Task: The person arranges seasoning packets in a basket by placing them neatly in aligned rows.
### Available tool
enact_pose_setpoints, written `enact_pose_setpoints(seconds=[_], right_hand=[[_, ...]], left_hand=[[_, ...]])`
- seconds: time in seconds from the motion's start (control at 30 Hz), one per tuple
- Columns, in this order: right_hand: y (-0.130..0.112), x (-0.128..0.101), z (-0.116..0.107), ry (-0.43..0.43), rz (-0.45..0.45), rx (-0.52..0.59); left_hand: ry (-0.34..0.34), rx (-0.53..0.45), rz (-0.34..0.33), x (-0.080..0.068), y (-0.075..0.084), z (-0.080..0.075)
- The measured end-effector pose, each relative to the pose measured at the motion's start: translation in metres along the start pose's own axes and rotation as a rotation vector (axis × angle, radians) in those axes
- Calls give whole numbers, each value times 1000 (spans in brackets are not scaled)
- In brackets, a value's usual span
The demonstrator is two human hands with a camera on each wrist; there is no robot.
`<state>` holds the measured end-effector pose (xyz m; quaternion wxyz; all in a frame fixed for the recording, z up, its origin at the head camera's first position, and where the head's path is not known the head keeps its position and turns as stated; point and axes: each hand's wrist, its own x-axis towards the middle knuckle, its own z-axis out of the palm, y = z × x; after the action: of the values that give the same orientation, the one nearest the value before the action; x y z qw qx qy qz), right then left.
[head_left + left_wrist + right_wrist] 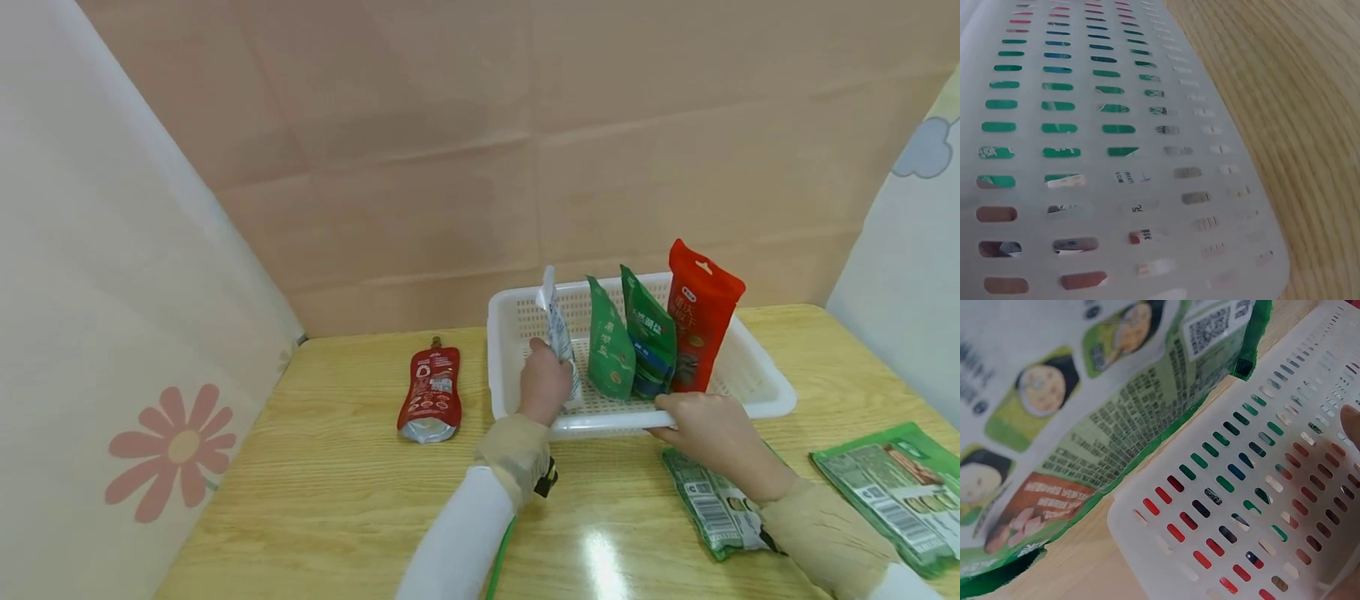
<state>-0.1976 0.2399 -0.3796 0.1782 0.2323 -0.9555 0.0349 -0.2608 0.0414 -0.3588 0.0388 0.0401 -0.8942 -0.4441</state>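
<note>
A white plastic basket [600,423] with slotted walls stands toward the back of the table. Inside it, my left hand [543,383] holds a white printed packet [553,321] upright near the left end. My right hand [712,429] grips the front rim, its thumb [1350,425] showing at the edge of the right wrist view. Between the hands stand a light green pouch [609,346] and a darker green one [651,329], with a tall red pouch [701,317] to their right. In the left wrist view the basket wall [1029,139] hides most of the contents.
Left of the basket lies a red spouted pouch [433,392]. A green-edged bag [705,500] lies under my right forearm, and another green bag [900,492] is at the table's right. A brown covering [412,167] hangs behind the table.
</note>
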Motion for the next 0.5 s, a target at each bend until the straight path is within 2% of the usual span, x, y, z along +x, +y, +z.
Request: enact_pose_setpoints(seconds=[0.2,0.33,0.5], right_hand=[[0,-1,-1,-15,13,3],[0,-1,-1,-2,10,-1],[1,-1,0,32,-9,-10]], left_hand=[[-43,13,9,0,0,3],[-67,53,-22,-1,0,3],[-58,92,-41,-2,1,3]])
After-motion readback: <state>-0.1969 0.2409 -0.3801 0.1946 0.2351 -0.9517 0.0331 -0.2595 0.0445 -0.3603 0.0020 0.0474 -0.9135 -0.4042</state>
